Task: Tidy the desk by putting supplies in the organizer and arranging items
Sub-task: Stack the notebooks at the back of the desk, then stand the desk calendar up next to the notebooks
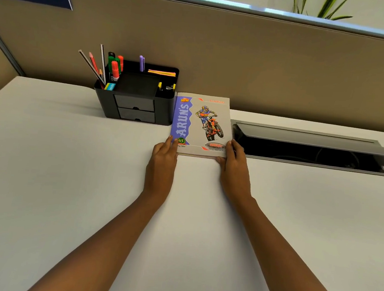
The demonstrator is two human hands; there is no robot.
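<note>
Left grip [162, 157] and right grip [235, 165], both released, press flat on the notebook [202, 125]; a rightward shove risks dropping it into the open cable hatch [313, 153].

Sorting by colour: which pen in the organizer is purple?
The purple pen, standing alone at the back middle of the organizer; the red and green markers cluster at its left end.

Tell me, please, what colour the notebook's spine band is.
Purple, wavy-edged, on the notebook; clearest in the head view.

Motorbike-cover notebook [203, 125] flat on desk, touching black organizer [136, 96] filled with pens
</note>
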